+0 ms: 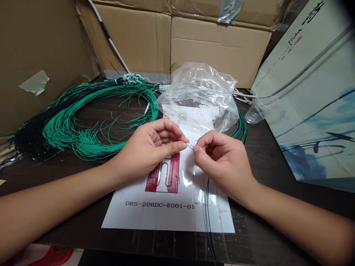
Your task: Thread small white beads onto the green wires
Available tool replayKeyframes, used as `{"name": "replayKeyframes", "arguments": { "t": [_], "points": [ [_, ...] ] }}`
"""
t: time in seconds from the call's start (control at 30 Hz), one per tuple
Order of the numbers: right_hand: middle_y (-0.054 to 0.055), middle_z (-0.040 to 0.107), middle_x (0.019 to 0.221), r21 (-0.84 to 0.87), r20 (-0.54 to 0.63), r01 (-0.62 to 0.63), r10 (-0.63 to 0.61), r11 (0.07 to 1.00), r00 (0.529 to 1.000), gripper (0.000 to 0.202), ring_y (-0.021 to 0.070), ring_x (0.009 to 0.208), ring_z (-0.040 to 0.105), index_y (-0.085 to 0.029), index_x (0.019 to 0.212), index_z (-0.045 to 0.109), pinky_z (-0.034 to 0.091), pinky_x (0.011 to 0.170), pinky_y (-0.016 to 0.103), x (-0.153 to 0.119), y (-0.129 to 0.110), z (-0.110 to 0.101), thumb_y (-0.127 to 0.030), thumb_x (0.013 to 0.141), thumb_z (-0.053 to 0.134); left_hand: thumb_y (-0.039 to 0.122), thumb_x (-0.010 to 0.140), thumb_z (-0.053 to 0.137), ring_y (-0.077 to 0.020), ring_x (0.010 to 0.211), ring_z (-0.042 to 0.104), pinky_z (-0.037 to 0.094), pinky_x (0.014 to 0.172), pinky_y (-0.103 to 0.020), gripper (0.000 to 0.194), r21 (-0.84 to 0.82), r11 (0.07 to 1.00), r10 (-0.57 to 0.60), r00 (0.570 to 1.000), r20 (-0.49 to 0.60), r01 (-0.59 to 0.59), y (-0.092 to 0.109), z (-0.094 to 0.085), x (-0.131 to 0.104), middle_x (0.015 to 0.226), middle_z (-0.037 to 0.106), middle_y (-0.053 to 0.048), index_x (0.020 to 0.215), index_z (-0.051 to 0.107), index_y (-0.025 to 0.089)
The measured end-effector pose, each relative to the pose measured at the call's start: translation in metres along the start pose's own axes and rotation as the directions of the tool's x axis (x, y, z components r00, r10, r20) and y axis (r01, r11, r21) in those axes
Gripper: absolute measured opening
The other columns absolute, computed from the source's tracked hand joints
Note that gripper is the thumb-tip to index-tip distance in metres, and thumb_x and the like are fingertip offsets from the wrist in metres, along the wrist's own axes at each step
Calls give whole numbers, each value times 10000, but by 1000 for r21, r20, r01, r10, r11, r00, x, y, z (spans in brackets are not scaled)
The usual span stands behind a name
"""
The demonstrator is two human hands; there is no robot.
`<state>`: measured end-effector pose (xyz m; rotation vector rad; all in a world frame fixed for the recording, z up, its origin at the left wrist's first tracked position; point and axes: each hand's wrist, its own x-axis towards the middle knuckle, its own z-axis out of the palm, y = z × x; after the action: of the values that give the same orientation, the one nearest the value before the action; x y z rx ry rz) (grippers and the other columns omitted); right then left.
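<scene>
Near the middle of the head view, my left hand (158,147) pinches a tiny white connector (187,144) between thumb and index finger. Just to its right, my right hand (219,153) pinches thin dark wires, whose tips (191,146) point at the connector. Whether the tips are inside it is too small to tell. Green and black wires (208,214) hang below my right hand, over the printed sheet (166,218) and down past the table's front edge.
A large coil of green and black wires (58,125) lies at the left. Behind my hands sits a clear plastic bag (194,85) with small white pieces (209,112). Cardboard (216,55) stands at the back, a clear cup (255,113) and a patterned box (313,122) at the right.
</scene>
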<state>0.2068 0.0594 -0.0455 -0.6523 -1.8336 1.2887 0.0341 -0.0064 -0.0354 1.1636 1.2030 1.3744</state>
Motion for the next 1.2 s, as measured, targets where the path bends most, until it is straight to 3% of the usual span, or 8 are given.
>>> {"name": "replayKeyframes", "arguments": {
  "t": [0.33, 0.67, 0.93, 1.2],
  "points": [
    [-36, 549, 586, -23, 14, -15, 16, 1000, 1000, 126, 67, 516, 475, -163, 681, 579, 394, 467, 176, -1, 0, 0, -196, 769, 662, 113, 802, 771, -64, 798, 696, 561, 747, -136, 167, 30, 999, 22, 1000, 9, -22, 0, 0, 1, 833, 720, 30, 834, 616, 166],
    [-31, 544, 575, -45, 3, -27, 27, 999, 1000, 127, 78, 505, 471, -175, 671, 571, 384, 454, 195, -1, 0, 2, -203, 761, 656, 210, 786, 793, -134, 822, 708, 583, 746, -222, 197, 158, 987, 38, 999, -23, -34, 1, 0, -2, 861, 720, -13, 838, 605, 176],
    [-33, 556, 592, -171, -16, 51, -54, 984, 998, 110, 83, 529, 497, -176, 679, 578, 410, 503, 210, -3, 0, 1, -172, 765, 647, 218, 784, 800, -129, 819, 697, 574, 748, -209, 189, 256, 962, 104, 994, -36, -91, 3, 3, -4, 863, 717, -14, 837, 624, 173],
    [-33, 553, 604, -175, -15, 69, -72, 982, 997, 107, 83, 537, 497, -178, 686, 581, 411, 506, 209, -4, -1, 1, -164, 774, 640, 224, 802, 788, -121, 835, 701, 578, 775, -203, 179, 233, 968, 99, 995, -22, -91, 3, 2, -4, 876, 719, -5, 851, 623, 176]
  ]
}}
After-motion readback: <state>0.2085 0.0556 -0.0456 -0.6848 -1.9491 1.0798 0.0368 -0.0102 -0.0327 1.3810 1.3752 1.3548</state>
